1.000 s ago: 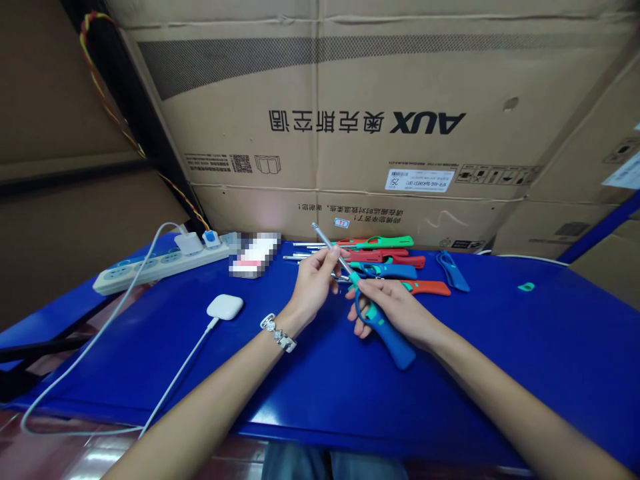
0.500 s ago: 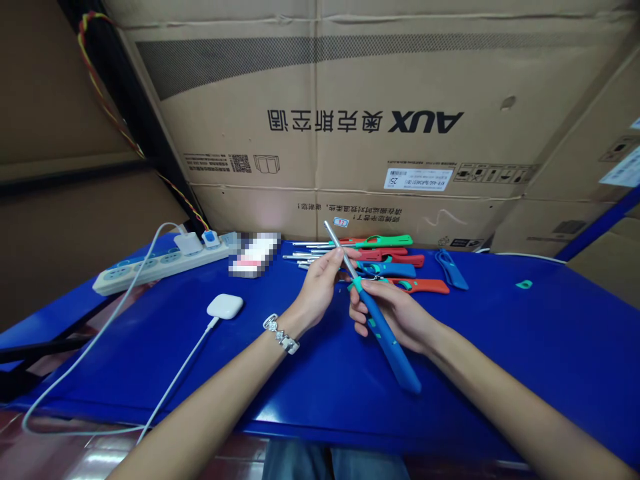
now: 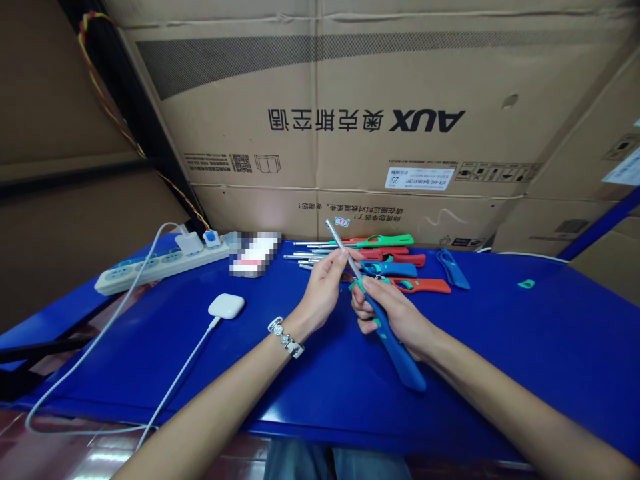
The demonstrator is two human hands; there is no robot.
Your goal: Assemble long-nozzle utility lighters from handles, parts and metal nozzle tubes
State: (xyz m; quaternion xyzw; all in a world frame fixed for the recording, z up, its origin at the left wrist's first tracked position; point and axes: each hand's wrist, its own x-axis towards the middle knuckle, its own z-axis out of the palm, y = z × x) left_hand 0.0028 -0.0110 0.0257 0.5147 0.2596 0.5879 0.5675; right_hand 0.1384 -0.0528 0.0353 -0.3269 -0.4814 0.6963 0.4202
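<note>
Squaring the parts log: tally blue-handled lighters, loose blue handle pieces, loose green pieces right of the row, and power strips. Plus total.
Blue-handled lighters: 2 (held lighter in both hands, row lighter)
Loose blue handle piece: 1
Loose green piece: 1
Power strip: 1
Total: 5

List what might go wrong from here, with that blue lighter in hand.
1. The left hand pinches the metal tube of the blue lighter in fingertips; the tube might slip.
2. The small green piece lies loose on the table; a stray sweep of the right hand could knock it away.
3. The white cable runs near the left forearm; a snag could drag the white case.
</note>
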